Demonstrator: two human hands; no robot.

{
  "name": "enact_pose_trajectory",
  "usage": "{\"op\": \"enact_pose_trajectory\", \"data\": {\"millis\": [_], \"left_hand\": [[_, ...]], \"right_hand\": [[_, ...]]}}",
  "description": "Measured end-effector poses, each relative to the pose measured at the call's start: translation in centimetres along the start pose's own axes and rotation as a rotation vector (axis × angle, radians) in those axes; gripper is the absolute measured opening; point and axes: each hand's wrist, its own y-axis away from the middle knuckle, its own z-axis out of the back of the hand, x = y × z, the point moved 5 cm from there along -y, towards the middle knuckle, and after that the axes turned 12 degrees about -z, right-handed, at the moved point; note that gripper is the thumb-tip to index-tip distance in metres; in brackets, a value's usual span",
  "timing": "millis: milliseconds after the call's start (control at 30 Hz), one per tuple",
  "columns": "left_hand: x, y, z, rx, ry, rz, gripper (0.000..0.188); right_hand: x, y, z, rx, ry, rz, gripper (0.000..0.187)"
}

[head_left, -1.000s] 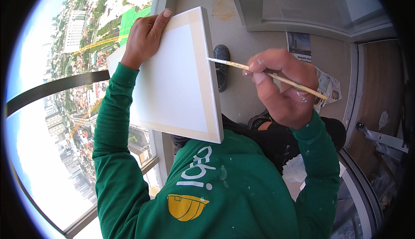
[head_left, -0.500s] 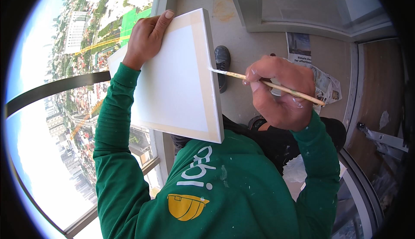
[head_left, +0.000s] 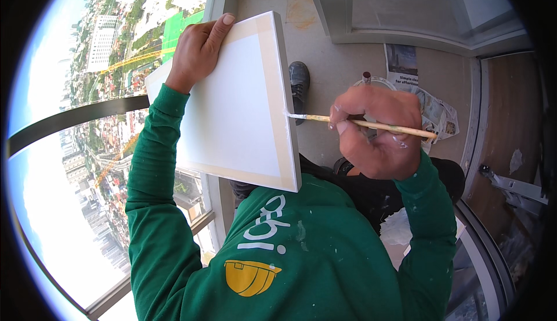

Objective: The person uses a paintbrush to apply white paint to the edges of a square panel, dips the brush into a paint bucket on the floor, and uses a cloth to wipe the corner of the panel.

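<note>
A: Right hand [head_left: 380, 125]?
B: Fingers pinched round a thin wooden brush [head_left: 318, 118]; bristles [head_left: 297, 116], left of the fingertips, meet the white panel [head_left: 232, 112] at its side edge.
A: Left hand [head_left: 197, 54]?
B: Gripping that panel's upper edge, some fingertips hidden.
A: Farther off?
B: Dark shoe [head_left: 298, 80] beyond the bristles; newspaper [head_left: 402, 60] past the right knuckles.

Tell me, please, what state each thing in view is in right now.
Panel: held tilted
Left hand: closed on the panel's upper edge
Brush: tip at the panel's right edge
Right hand: closed around the brush
Tub: partly hidden by the right hand
Newspaper: lying on the floor
Sweatshirt: white-flecked
</note>
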Motion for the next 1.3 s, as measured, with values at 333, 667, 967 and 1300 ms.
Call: {"op": "enact_pose_trajectory", "data": {"millis": [333, 667, 967, 1300], "left_hand": [[0.2, -0.2, 0.1, -0.004, 0.002, -0.011, 0.069], [0.4, 0.1, 0.2, -0.015, 0.019, -0.001, 0.069], [0.6, 0.2, 0.3, -0.013, 0.017, 0.001, 0.071], [0.8, 0.3, 0.2, -0.021, 0.033, -0.015, 0.071]], "right_hand": [[-1.7, 0.1, 0.0, -0.014, -0.009, -0.123, 0.008], [-1.5, 0.4, -0.4, -0.074, -0.089, -0.096, 0.01], [1.1, 0.4, -0.6, 0.073, 0.008, -0.027, 0.015], [1.2, 1.1, -1.5, 0.206, -0.088, -0.133, 0.012]]}}
